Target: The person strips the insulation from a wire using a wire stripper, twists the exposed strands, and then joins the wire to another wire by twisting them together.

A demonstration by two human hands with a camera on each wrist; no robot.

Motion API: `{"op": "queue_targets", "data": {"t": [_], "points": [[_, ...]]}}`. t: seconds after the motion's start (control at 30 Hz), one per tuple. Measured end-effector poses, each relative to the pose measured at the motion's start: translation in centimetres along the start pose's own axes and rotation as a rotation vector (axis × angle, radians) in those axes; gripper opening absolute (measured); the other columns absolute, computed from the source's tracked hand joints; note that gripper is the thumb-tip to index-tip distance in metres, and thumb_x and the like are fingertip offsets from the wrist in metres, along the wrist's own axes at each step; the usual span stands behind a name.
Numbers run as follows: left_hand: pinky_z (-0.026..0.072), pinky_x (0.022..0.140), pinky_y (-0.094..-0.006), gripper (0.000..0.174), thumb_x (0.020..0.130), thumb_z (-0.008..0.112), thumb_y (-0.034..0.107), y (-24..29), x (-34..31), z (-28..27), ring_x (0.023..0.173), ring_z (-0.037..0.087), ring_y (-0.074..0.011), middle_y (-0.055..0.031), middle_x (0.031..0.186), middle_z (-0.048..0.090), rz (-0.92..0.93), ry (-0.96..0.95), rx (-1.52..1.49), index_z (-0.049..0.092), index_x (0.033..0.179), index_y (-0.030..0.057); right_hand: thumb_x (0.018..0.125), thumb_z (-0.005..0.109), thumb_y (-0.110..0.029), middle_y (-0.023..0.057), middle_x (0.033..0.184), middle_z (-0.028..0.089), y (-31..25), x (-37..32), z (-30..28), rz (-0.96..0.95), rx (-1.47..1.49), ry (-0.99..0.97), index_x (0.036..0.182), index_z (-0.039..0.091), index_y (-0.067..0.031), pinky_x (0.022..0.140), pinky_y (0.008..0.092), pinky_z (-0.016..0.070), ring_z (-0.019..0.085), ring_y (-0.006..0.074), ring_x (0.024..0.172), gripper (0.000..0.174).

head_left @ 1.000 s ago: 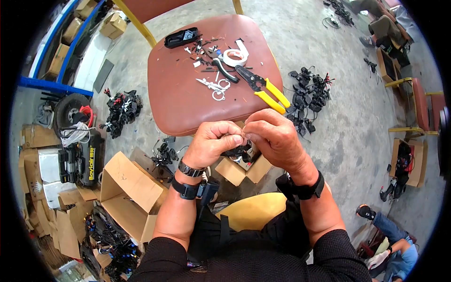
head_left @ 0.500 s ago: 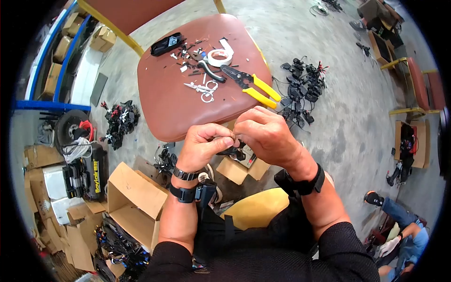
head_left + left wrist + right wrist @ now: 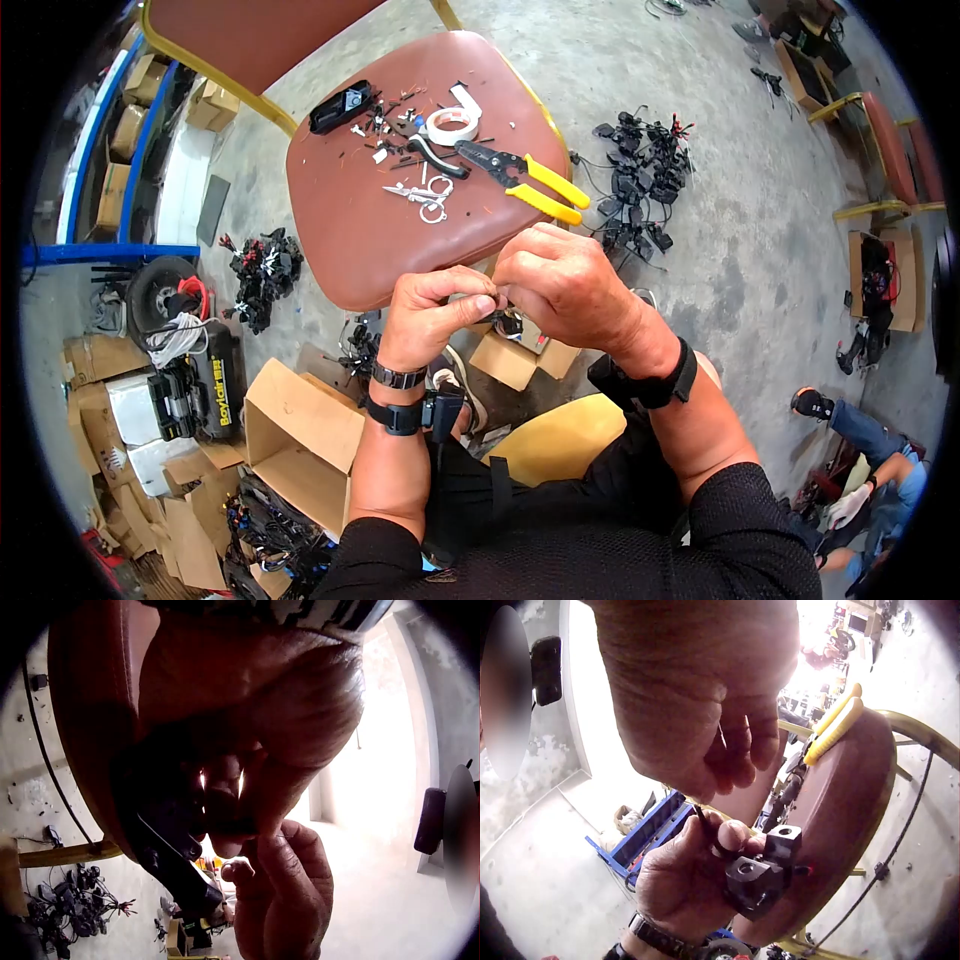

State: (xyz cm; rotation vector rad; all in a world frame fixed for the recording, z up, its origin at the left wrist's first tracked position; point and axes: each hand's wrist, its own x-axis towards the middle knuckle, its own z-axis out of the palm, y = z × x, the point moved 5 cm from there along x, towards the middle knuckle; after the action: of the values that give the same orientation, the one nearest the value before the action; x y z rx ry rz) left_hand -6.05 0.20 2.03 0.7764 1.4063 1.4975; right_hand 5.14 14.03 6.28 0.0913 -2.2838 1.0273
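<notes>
In the head view my left hand and right hand meet just in front of the chair seat, fingertips together. My left hand grips a black cable between thumb and fingers. Beside those fingers is a black block-shaped part with two holed lugs, seen in the right wrist view and dark in the left wrist view. The right thumb and forefinger pinch the thin end of the cable, largely hidden behind the fingertips. The right hand's other fingers are curled loosely.
On the red chair seat lie yellow-handled wire strippers, scissors, a white tape roll, a black tray and scraps. Cable bundles lie on the floor. An open carton stands at left; a seated person is at right.
The head view has shifted, so the chair and its tools appear further left. Both hands stay fingertip to fingertip with the cable between them, with only slight finger movement.
</notes>
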Motion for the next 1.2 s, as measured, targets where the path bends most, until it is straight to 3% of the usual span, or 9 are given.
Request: {"op": "queue_targets", "data": {"t": [0.4, 0.5, 0.53, 0.67, 0.8, 0.93, 1.03, 1.07, 1.2], "points": [[0.0514, 0.076, -0.0292, 0.005, 0.088, 0.073, 0.002, 0.3, -0.2, 0.3, 0.083, 0.064, -0.0139, -0.0066, 0.087, 0.071, -0.011, -0.055, 0.071, 0.074, 0.090, -0.0020, 0.080, 0.070, -0.008, 0.0104, 0.075, 0.064, 0.6, -0.4, 0.4, 0.077, 0.170, -0.078, 0.082, 0.066, -0.0042, 0.066, 0.0404, 0.0534, 0.066, 0.0303, 0.072, 0.006], [0.0499, 0.071, -0.0301, 0.005, 0.084, 0.073, 0.002, 1.0, -0.3, 1.0, 0.077, 0.062, -0.0151, -0.0060, 0.082, 0.070, 0.077, -0.093, 0.264, 0.073, 0.088, -0.0013, 0.081, 0.068, -0.012, 0.0147, 0.073, 0.067, 1.6, -1.7, 0.9, 0.509, 0.358, -0.263, 0.079, 0.067, -0.0003, 0.063, 0.0400, 0.0530, 0.067, 0.0302, 0.067, 0.011], [0.0494, 0.070, -0.0304, 0.005, 0.083, 0.073, 0.002, 1.3, -0.3, 1.3, 0.075, 0.062, -0.0156, -0.0059, 0.081, 0.069, 0.123, -0.109, 0.344, 0.073, 0.087, -0.0010, 0.081, 0.067, -0.015, 0.0124, 0.069, 0.068, 2.1, -2.0, 1.0, 0.627, 0.452, -0.310, 0.077, 0.068, 0.0020, 0.061, 0.0366, 0.0525, 0.067, 0.0223, 0.064, 0.018], [0.0505, 0.077, -0.0324, 0.006, 0.081, 0.072, -0.001, 1.9, -0.3, 1.8, 0.085, 0.064, -0.0197, -0.0091, 0.089, 0.071, 0.172, -0.150, 0.458, 0.072, 0.087, -0.0032, 0.082, 0.068, -0.014, 0.0036, 0.071, 0.064, 3.4, -3.3, 2.3, 0.927, 0.774, -0.470, 0.084, 0.068, 0.0017, 0.062, 0.0290, 0.0511, 0.062, 0.0103, 0.069, 0.016], [0.0521, 0.082, -0.0358, 0.006, 0.082, 0.070, 0.002, 0.7, -0.5, 0.4, 0.086, 0.065, -0.0217, -0.0111, 0.083, 0.070, -0.008, 0.002, 0.096, 0.071, 0.084, -0.0041, 0.081, 0.068, 0.003, 0.0070, 0.085, 0.068, 1.6, -1.9, 0.3, 0.627, 0.691, -0.169, 0.102, 0.065, 0.0015, 0.065, 0.0276, 0.0528, 0.064, 0.0113, 0.072, 0.021], [0.0533, 0.083, -0.0374, 0.009, 0.084, 0.068, 0.005, -0.3, -0.3, 0.1, 0.083, 0.065, -0.0219, -0.0145, 0.088, 0.071, 0.003, -0.031, -0.142, 0.071, 0.083, -0.0037, 0.078, 0.069, 0.013, 0.0105, 0.103, 0.068, -0.3, -0.6, -1.0, 0.194, 0.393, 0.027, 0.110, 0.066, -0.0031, 0.068, 0.0261, 0.0525, 0.065, 0.0148, 0.079, 0.036], [0.0541, 0.074, -0.0318, 0.009, 0.087, 0.067, 0.000, -0.4, -0.1, 1.1, 0.078, 0.067, -0.0189, -0.0126, 0.087, 0.071, 0.018, -0.070, -0.408, 0.071, 0.090, -0.0071, 0.077, 0.071, 0.012, 0.0109, 0.101, 0.068, -1.0, -0.4, -0.9, 0.099, 0.305, 0.019, 0.109, 0.066, -0.0025, 0.068, 0.0282, 0.0535, 0.066, 0.0194, 0.081, 0.036], [0.0541, 0.074, -0.0320, 0.009, 0.087, 0.067, 0.000, -0.8, -0.1, 1.1, 0.077, 0.067, -0.0198, -0.0135, 0.085, 0.071, 0.015, -0.094, -0.440, 0.070, 0.090, -0.0075, 0.076, 0.073, 0.012, 0.0119, 0.099, 0.069, -1.3, -0.2, -0.9, 0.036, 0.266, 0.041, 0.107, 0.067, -0.0020, 0.069, 0.0320, 0.0545, 0.067, 0.0244, 0.079, 0.035], [0.0537, 0.073, -0.0319, 0.009, 0.087, 0.067, 0.001, -1.2, 0.0, 1.4, 0.076, 0.067, -0.0200, -0.0140, 0.084, 0.071, -0.003, -0.114, -0.457, 0.070, 0.089, -0.0070, 0.077, 0.072, 0.007, 0.0099, 0.091, 0.070, -1.3, -0.2, -0.9, 0.003, 0.245, 0.012, 0.105, 0.068, -0.0030, 0.071, 0.0367, 0.0537, 0.067, 0.0280, 0.078, 0.030]]}}
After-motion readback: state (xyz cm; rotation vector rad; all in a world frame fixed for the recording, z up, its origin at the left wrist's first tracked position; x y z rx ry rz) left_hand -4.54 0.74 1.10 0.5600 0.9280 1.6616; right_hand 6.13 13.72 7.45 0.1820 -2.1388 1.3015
